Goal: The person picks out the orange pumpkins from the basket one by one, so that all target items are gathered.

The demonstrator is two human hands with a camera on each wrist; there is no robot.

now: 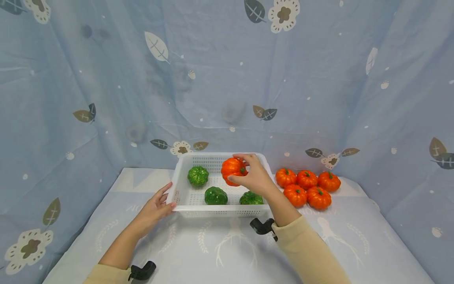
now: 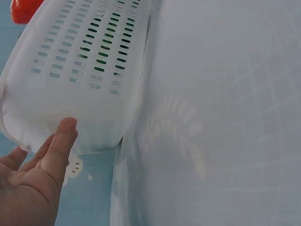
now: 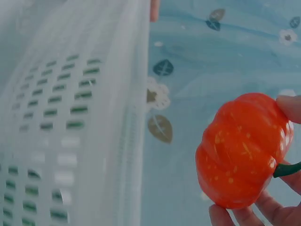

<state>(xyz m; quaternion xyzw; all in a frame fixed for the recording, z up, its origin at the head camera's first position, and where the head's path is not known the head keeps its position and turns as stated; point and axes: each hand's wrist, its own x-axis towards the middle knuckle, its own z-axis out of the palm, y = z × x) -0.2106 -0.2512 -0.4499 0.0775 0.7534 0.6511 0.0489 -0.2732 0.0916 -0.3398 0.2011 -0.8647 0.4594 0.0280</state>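
My right hand (image 1: 256, 176) grips a small orange pumpkin (image 1: 231, 169) with a green stem, thumb on one side and fingers on the other. The pumpkin is held above a white perforated plastic basket (image 1: 220, 208); in the right wrist view the orange pumpkin (image 3: 242, 150) is large and its stem points towards the palm. Inside the basket lie a light green pumpkin (image 1: 198, 176) at the left, a dark green pumpkin (image 1: 215, 196) at the front, and another green pumpkin (image 1: 251, 198) at the front right. My left hand (image 1: 155, 209) touches the basket's left end with extended fingers.
Several orange pumpkins (image 1: 306, 179) sit close together on the table to the basket's right. The table has a pale patterned cloth (image 1: 198, 252). A blue curtain (image 1: 220, 86) with leaves and flowers hangs behind and at both sides.
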